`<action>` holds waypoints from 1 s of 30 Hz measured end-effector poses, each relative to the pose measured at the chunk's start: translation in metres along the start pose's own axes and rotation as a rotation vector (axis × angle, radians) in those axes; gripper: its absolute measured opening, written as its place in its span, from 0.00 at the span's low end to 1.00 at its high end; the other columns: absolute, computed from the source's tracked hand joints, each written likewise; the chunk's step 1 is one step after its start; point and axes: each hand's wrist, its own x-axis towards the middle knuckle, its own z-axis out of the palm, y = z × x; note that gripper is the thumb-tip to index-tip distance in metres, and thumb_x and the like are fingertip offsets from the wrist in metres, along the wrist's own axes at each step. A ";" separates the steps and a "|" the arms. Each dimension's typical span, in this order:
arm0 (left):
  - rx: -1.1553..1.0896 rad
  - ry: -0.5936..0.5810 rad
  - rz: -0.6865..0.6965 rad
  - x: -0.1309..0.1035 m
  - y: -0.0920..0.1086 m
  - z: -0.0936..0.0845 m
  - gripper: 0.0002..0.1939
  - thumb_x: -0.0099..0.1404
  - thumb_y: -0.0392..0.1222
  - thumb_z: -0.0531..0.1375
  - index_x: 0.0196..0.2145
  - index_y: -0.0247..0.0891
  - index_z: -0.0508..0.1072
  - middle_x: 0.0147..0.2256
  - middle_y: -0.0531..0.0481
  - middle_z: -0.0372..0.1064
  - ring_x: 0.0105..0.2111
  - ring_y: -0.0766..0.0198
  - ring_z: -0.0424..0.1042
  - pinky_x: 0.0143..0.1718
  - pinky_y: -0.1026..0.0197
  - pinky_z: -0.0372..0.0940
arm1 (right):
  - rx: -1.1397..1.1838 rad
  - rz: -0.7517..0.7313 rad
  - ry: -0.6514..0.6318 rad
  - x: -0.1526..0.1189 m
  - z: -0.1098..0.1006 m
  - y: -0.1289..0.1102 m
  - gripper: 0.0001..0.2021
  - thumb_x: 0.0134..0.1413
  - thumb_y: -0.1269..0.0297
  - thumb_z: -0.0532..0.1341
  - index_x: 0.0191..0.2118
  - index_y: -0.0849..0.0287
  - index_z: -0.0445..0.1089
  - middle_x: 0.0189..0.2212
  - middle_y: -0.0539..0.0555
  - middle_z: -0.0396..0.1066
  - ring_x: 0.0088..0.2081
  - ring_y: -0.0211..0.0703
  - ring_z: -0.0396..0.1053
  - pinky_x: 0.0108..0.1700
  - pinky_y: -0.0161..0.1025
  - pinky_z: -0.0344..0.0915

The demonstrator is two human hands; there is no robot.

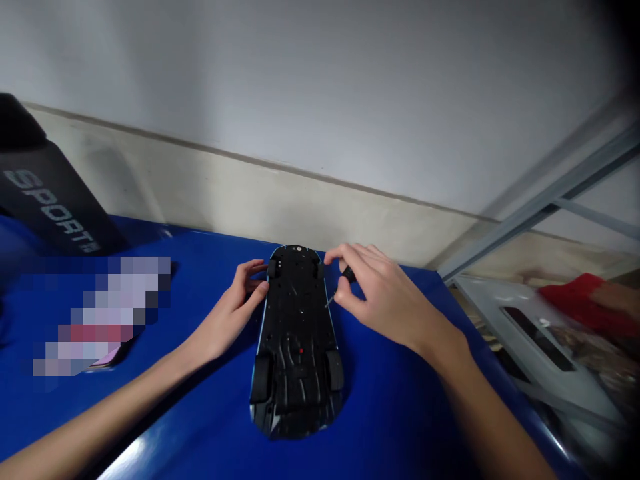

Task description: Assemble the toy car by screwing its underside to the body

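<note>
A toy car (pixel 299 320) lies upside down on the blue tabletop, its black underside and wheels facing up. My left hand (pixel 239 305) grips the car's left edge near one wheel, thumb and fingers against its side. In my right hand (pixel 383 287) is a small screwdriver (pixel 349 273) with a black handle, held between thumb and curled fingers. Its thin shaft slants down toward the car's right edge. Whether the tip touches the car I cannot tell. Part of the handle is hidden by my hand.
A black bottle (pixel 50 193) marked SPORT stands at the left. In front of it lies a blurred-out flat object (pixel 107 317). The pale wall (pixel 320 100) rises behind the table (pixel 200 400). At the right, a grey metal frame (pixel 530 207) borders a shelf with a red item (pixel 570 300).
</note>
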 end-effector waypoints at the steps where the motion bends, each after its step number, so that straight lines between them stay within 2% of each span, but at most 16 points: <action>1: -0.002 -0.002 -0.002 0.000 0.000 0.000 0.23 0.73 0.54 0.50 0.62 0.48 0.54 0.65 0.45 0.56 0.64 0.51 0.59 0.64 0.43 0.58 | -0.027 0.022 0.017 0.000 0.000 0.000 0.08 0.60 0.70 0.55 0.44 0.55 0.66 0.32 0.50 0.71 0.33 0.41 0.64 0.43 0.40 0.59; 4: 0.005 0.004 -0.004 0.000 0.001 0.000 0.23 0.73 0.54 0.50 0.62 0.47 0.54 0.65 0.44 0.56 0.64 0.51 0.59 0.64 0.42 0.57 | -0.050 0.052 0.031 -0.001 0.000 0.000 0.07 0.64 0.68 0.53 0.41 0.54 0.67 0.28 0.48 0.70 0.29 0.40 0.62 0.41 0.40 0.58; 7: 0.015 0.003 0.001 -0.001 0.002 -0.001 0.23 0.74 0.54 0.50 0.61 0.47 0.54 0.65 0.44 0.56 0.64 0.50 0.59 0.64 0.41 0.57 | -0.009 0.000 0.020 -0.001 -0.001 -0.001 0.09 0.61 0.70 0.54 0.45 0.55 0.66 0.34 0.50 0.72 0.35 0.41 0.65 0.46 0.40 0.58; 11: 0.035 0.001 0.002 0.000 0.004 -0.001 0.23 0.73 0.54 0.50 0.62 0.47 0.54 0.65 0.43 0.56 0.63 0.49 0.60 0.62 0.40 0.58 | -0.061 0.022 0.019 -0.001 0.000 -0.002 0.07 0.64 0.67 0.52 0.40 0.55 0.67 0.28 0.48 0.70 0.30 0.40 0.62 0.45 0.42 0.58; 15: 0.026 -0.004 0.000 0.000 0.004 0.000 0.22 0.74 0.53 0.49 0.62 0.46 0.53 0.66 0.42 0.55 0.63 0.49 0.61 0.62 0.40 0.60 | -0.005 -0.034 0.030 0.000 0.001 -0.002 0.09 0.59 0.70 0.54 0.45 0.55 0.66 0.36 0.52 0.72 0.38 0.44 0.66 0.48 0.42 0.58; 19: 0.040 0.002 0.000 -0.001 0.004 0.000 0.23 0.73 0.53 0.50 0.62 0.45 0.54 0.65 0.42 0.56 0.63 0.48 0.60 0.61 0.40 0.60 | -0.039 -0.006 0.032 0.000 0.001 -0.002 0.07 0.63 0.68 0.52 0.41 0.56 0.67 0.30 0.51 0.70 0.33 0.42 0.64 0.45 0.42 0.58; 22: 0.047 -0.006 -0.014 -0.001 0.006 0.000 0.23 0.74 0.54 0.49 0.62 0.46 0.53 0.65 0.43 0.56 0.63 0.49 0.59 0.60 0.42 0.61 | 0.016 -0.027 -0.005 -0.001 -0.001 -0.002 0.08 0.60 0.70 0.55 0.44 0.56 0.66 0.35 0.51 0.71 0.37 0.42 0.65 0.48 0.42 0.58; 26: 0.055 -0.005 -0.021 -0.001 0.008 -0.001 0.23 0.74 0.55 0.49 0.62 0.45 0.53 0.65 0.43 0.57 0.63 0.50 0.61 0.61 0.43 0.61 | 0.050 0.020 -0.020 -0.001 -0.003 -0.002 0.07 0.63 0.68 0.53 0.43 0.54 0.66 0.33 0.49 0.71 0.35 0.41 0.65 0.47 0.41 0.59; 30: 0.052 -0.017 -0.020 -0.001 0.008 -0.002 0.23 0.74 0.54 0.49 0.62 0.45 0.53 0.65 0.42 0.57 0.62 0.50 0.63 0.60 0.43 0.61 | 0.103 0.016 -0.009 -0.001 -0.002 -0.002 0.10 0.58 0.70 0.56 0.45 0.54 0.66 0.37 0.50 0.72 0.38 0.42 0.66 0.47 0.41 0.60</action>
